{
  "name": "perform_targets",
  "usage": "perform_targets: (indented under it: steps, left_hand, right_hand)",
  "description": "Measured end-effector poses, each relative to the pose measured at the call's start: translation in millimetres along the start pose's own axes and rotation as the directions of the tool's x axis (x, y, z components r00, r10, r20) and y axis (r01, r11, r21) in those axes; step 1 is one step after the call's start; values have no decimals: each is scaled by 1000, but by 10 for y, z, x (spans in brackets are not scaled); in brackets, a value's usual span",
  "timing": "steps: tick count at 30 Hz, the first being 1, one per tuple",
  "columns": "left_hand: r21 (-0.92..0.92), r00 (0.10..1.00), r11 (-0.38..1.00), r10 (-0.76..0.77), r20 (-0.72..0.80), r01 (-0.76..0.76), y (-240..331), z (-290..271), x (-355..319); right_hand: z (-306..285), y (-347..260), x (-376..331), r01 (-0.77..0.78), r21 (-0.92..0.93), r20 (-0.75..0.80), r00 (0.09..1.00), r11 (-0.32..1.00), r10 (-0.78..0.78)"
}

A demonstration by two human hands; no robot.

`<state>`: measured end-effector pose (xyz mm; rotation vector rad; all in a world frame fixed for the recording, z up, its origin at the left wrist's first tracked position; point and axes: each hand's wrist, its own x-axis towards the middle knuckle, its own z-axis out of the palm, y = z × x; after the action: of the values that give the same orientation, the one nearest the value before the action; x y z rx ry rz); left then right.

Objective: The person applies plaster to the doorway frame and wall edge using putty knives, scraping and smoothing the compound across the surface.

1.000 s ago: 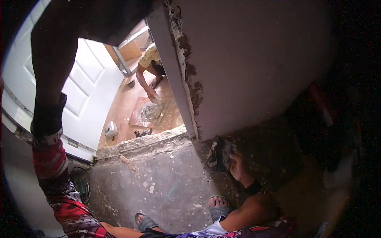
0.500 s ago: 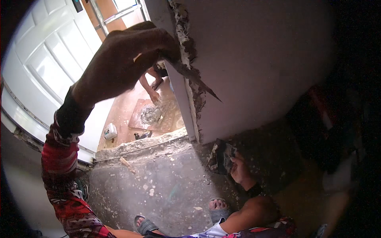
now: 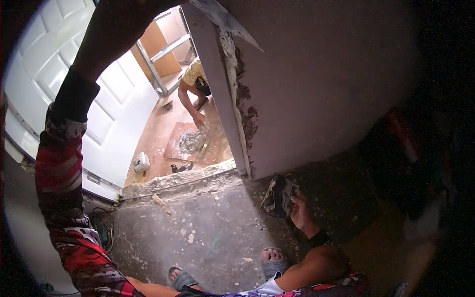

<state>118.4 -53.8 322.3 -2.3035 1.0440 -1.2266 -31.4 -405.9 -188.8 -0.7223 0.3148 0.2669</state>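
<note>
My left hand [image 3: 136, 12] is raised at the upper edge, dark and partly cut off, with its fingers wrapped round a trowel. The trowel's grey pointed blade [image 3: 228, 22] lies over the top of the rough plaster strip [image 3: 231, 64] along the wall's corner. Whitish filler shows on that strip, with ragged brown patches beside it. Low by the wall's foot, my right hand [image 3: 302, 212] grips a dark angular plate [image 3: 278, 197] smeared with plaster. Shadow hides the plate's exact kind.
A white panelled door [image 3: 111, 104] stands open at left. Beyond the broken threshold [image 3: 180, 179], a co-worker's hand [image 3: 199, 120] reaches to a mortar heap [image 3: 190, 141] on a board [image 3: 170, 143]. A white container [image 3: 141, 162] and metal frame [image 3: 161, 64] are there. Debris [image 3: 161, 204] lies on the floor.
My left hand has risen along the wall corner with the trowel, uncovering more of the plaster strip and the doorway. My right hand holds the plate in nearly the same place.
</note>
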Motion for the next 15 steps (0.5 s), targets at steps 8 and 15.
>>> perform_targets:
  steps: [8,15]
  left_hand:
    - [19,989,991,-135,56,135,121,-340,-676]
    - [-159,909,900,-382,166,406,491,-444,-1666]
  right_hand:
    - [247,-40,-83,-40,-45,-112,993,998,35]
    - [222,-76,-180,-4,-62,10,1000,998,5]
